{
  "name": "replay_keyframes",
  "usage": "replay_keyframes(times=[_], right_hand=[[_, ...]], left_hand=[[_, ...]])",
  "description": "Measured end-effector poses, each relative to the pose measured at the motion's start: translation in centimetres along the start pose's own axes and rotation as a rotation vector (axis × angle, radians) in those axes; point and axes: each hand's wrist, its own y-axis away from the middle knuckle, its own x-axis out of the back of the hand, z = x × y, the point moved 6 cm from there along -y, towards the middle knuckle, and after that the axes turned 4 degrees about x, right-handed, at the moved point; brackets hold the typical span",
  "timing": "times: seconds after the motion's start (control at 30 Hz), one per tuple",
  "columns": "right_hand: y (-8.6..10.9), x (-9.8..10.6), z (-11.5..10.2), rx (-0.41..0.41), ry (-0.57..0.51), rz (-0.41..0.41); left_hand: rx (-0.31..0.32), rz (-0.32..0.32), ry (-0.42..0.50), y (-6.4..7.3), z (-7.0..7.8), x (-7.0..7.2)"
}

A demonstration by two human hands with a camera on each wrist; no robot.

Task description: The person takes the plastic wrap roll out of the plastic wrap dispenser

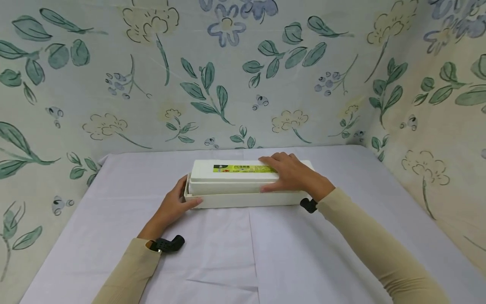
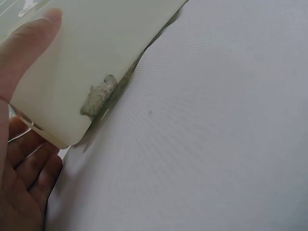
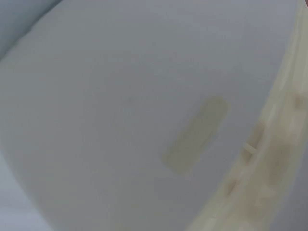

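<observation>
A long white cling film box [image 1: 247, 200] lies crosswise on the cloth, with a green-yellow label [image 1: 243, 168] on its lid [image 1: 228, 176]. The lid sits a little askew, its left end inside the base's rim. My left hand [image 1: 172, 209] grips the base's left end, thumb [image 2: 33, 41] on the front wall and fingers round the end. My right hand [image 1: 292, 175] spans the lid's right part, thumb on its front face and fingers over the top. A grey, crusty patch [image 2: 98, 100] marks the base's lower edge. In the right wrist view, the box's cream edge [image 3: 269, 163] is blurred.
White cloth [image 1: 212, 249] with fold lines covers the table. Behind it and at both sides hang floral-print curtains [image 1: 235, 93]. Black wrist-worn devices [image 1: 171, 244] sit at both cuffs. A blurred yellowish strip [image 3: 197, 137] shows on the pale surface in the right wrist view.
</observation>
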Motion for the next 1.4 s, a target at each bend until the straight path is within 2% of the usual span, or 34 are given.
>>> replay_keyframes(times=[0.6,1.4], right_hand=[[1.9,0.1,4.4,-0.163,-0.058,-0.001],[5.4,0.1,7.9,-0.246,-0.041,0.047]], left_hand=[[0.009,-0.012,0.019,0.3,-0.1,0.1],[-0.016,-0.016,0.021,0.3,0.3,0.0]])
